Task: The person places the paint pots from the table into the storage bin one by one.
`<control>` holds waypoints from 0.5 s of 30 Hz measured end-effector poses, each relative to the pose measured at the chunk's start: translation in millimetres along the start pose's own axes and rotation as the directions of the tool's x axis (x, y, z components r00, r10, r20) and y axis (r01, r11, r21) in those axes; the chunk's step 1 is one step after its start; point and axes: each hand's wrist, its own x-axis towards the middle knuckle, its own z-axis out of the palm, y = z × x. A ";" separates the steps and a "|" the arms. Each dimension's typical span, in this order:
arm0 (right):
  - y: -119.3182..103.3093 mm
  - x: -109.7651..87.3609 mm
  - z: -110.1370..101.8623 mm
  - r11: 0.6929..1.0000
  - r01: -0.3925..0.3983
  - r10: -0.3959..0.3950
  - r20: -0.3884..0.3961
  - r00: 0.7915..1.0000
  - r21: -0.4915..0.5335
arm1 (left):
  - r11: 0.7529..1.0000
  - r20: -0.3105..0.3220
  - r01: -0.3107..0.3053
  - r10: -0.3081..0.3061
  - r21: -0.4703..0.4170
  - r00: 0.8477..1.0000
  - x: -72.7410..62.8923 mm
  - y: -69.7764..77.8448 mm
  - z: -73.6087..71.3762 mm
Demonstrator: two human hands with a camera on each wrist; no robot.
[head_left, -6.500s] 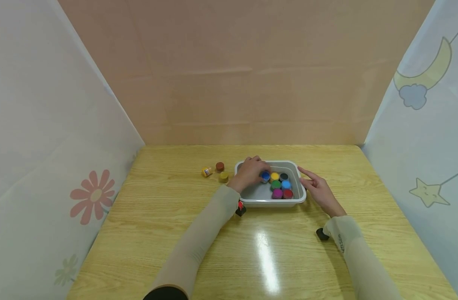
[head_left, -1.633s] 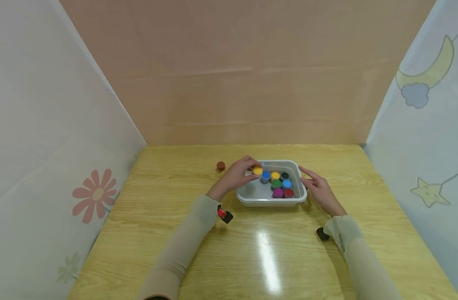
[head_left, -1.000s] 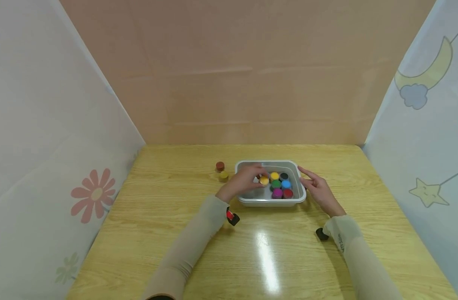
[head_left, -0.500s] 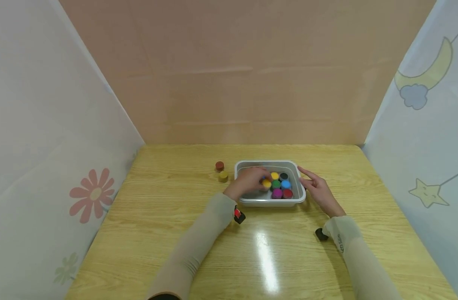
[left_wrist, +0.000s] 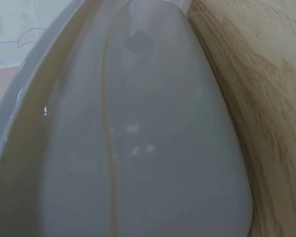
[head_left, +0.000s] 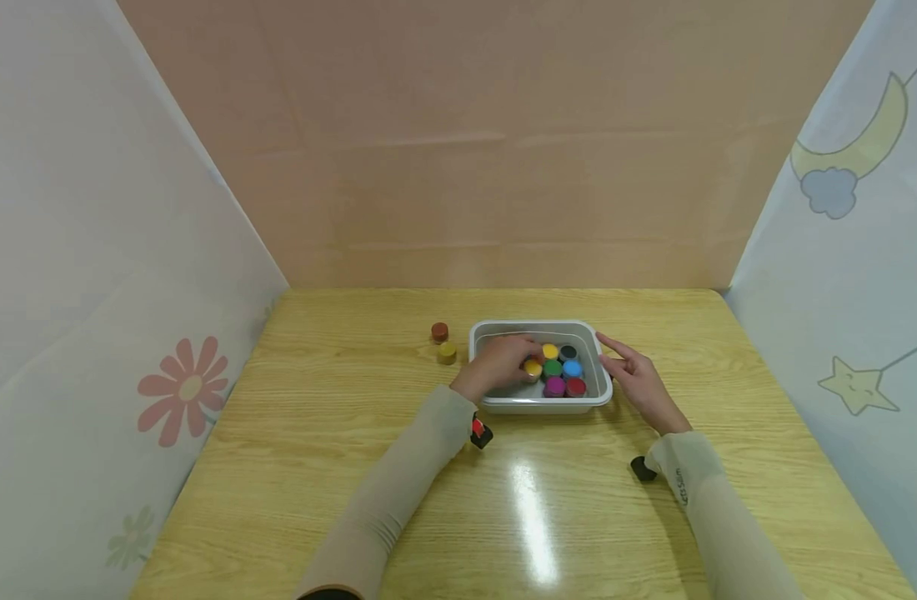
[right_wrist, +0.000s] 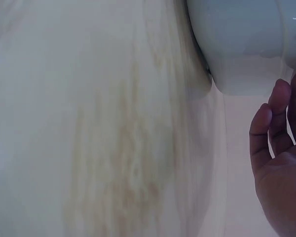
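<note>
My left hand (head_left: pixel 499 365) reaches into a white plastic tray (head_left: pixel 541 408) and pinches a small paint pot with an orange-yellow lid (head_left: pixel 533 369). The pot is low in the tray, and the fingers partly cover it; the dark blue pot is mostly hidden behind them. Just right of it stand pots with yellow (head_left: pixel 550 352), black (head_left: pixel 568 353), green (head_left: pixel 552 368), light blue (head_left: pixel 572 369), purple (head_left: pixel 554 386) and red (head_left: pixel 575 387) lids. My right hand (head_left: pixel 642 387) rests its extended forefinger and thumb against the tray's right rim. In the right wrist view its other fingers (right_wrist: pixel 261 121) hang loosely below the tray.
On the wooden table (head_left: pixel 338 467), left of the tray, stand a reddish-brown pot (head_left: pixel 439 332) and an ochre pot (head_left: pixel 447 353). A brown board (head_left: pixel 503 167) closes off the back, with pale printed panels at both sides.
The orange-yellow pot, earlier lying on the table at the left, was carried right over the rim and lowered into the tray by my left hand. The blue pot was let go. My right hand stayed put.
</note>
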 end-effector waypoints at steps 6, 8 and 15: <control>-0.2 0.3 0.9 1.000 0.004 -0.004 -0.001 1.000 0.008 | 1.000 -0.014 -0.001 0.001 -0.006 1.000 0.9 -0.1 1.5; 0.1 0.4 1.2 1.000 0.005 -0.005 -0.001 1.000 0.011 | 1.000 -0.017 0.000 0.000 -0.004 1.000 1.0 0.0 2.2; 0.6 0.7 2.3 0.999 0.012 -0.012 -0.001 1.000 0.040 | 1.000 -0.008 0.015 -0.015 -0.021 1.000 0.8 1.1 2.2</control>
